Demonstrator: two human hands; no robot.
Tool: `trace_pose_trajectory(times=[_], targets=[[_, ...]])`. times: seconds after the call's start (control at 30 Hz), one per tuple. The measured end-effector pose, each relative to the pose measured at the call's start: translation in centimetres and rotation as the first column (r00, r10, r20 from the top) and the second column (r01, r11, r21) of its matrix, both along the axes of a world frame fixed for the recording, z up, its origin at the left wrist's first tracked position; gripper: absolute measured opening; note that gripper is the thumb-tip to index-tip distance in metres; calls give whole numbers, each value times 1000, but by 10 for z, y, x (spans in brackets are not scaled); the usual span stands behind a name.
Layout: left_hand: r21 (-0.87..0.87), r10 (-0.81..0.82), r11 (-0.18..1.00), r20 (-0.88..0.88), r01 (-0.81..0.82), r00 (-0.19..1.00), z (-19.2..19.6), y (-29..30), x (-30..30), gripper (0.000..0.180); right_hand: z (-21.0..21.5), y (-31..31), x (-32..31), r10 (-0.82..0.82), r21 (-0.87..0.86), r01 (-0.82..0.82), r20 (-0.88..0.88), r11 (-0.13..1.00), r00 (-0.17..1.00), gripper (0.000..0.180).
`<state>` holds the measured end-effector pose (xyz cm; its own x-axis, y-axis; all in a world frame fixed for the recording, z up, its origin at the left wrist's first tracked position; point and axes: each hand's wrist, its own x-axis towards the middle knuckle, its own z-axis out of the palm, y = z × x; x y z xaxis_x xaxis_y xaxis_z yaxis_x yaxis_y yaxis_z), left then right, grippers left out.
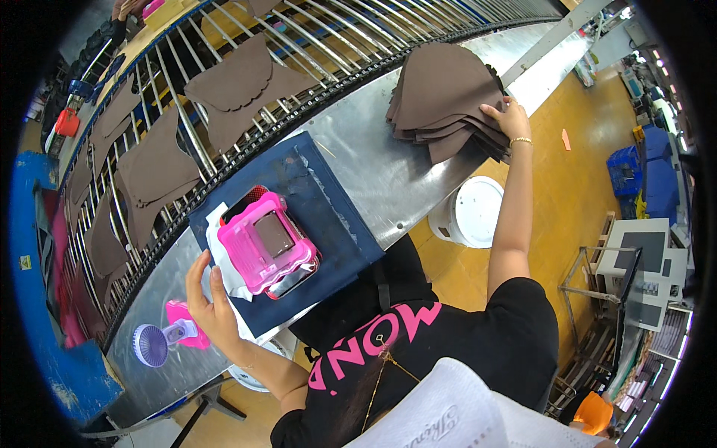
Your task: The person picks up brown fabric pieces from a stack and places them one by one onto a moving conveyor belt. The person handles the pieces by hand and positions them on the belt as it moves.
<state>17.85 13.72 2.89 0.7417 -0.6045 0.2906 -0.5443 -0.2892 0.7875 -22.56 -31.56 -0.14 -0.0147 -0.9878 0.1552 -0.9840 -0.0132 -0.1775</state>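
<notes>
At the upper right, a fanned stack of brown cut pieces (447,93) with scalloped edges lies on the metal table. My right hand (511,121) is at the stack's right edge, thumb and forefinger apart and touching the pieces; its other fingers are partly hidden. On the left, my left hand (212,305) is empty, its fingers spread, beside a pink plastic basket (252,254). Inside that basket sits a small brown block (274,234). Under the basket are a white sheet (224,254) and a dark blue board (340,224).
Beyond the table runs a rack of metal bars (175,82) carrying several brown pieces (153,168). A small purple fan (151,345) lies at the lower left near a pink item (196,326). A white-lidded bucket (478,212) stands on the yellow floor to the right.
</notes>
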Motion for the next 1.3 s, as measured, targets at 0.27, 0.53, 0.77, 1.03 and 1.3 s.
trace_pose_trajectory(times=[0.27,0.53,0.77,1.03,1.3], targets=[[30,32,999,78,-34,996,16,9,2,23,85,42,47,367,-113,-353,147,929,919,30],[-243,-113,959,149,147,982,38,-57,8,63,144,144,132,616,-458,-453,726,765,306,25],[-450,-245,893,-476,5,845,58,-26,10,33,101,193,223,615,-584,-574,770,574,-169,23],[-378,147,904,-164,-200,975,80,55,46,19,57,238,282,717,-432,-858,687,277,-115,26],[-281,275,919,-43,-276,961,76,86,57,16,46,253,289,841,-422,-888,535,182,-82,21]])
